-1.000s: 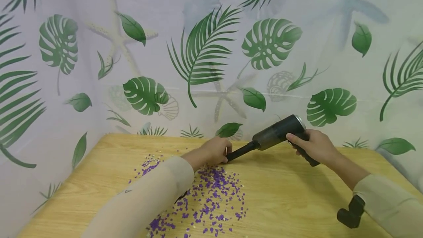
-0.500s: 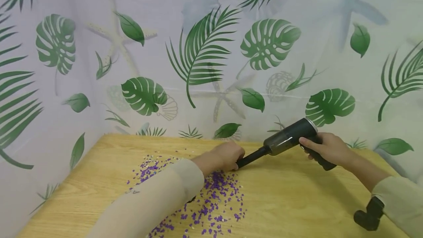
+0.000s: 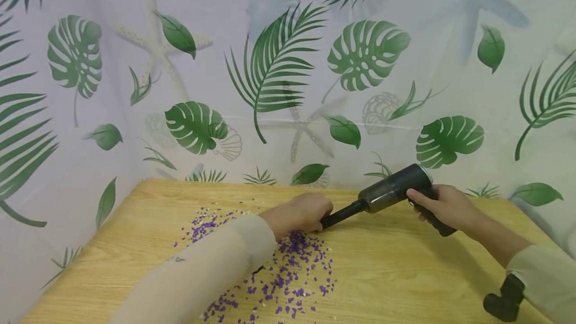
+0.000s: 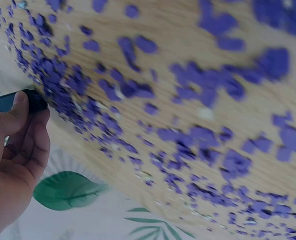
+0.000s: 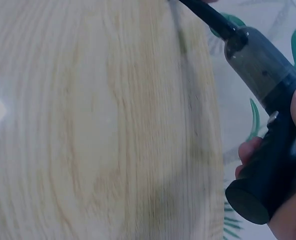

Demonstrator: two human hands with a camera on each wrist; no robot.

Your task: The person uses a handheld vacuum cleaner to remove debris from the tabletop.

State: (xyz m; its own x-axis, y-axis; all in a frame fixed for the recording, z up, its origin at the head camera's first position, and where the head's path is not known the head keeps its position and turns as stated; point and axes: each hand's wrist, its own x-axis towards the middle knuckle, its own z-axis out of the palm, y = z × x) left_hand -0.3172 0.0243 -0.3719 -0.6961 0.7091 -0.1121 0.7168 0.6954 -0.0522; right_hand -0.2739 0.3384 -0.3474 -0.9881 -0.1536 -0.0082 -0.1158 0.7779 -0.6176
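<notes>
A black handheld vacuum cleaner (image 3: 391, 189) with a smoky clear dust cup slants down to the left over the table. My right hand (image 3: 443, 206) grips its handle, thumb along the upper side. At the other end, my left hand (image 3: 310, 211) pinches the tip of the narrow nozzle (image 3: 342, 215) between thumb and fingers. In the left wrist view the nozzle tip (image 4: 37, 100) is right at the edge of a dense band of purple scraps (image 4: 63, 87). More purple scraps (image 3: 288, 274), mixed with a few pale ones, lie below and left of the left hand.
The wood-grain table (image 3: 396, 274) ends at a white curtain (image 3: 279, 159) printed with green leaves and starfish. A black wrist-camera mount (image 3: 504, 299) hangs from the right sleeve. The left sleeve (image 3: 202, 269) covers part of the scattered scraps.
Both hands and the vacuum cleaner shifted to the right between one second and half a second ago. Since then they have stayed nearly in place, with the nozzle still pinched.
</notes>
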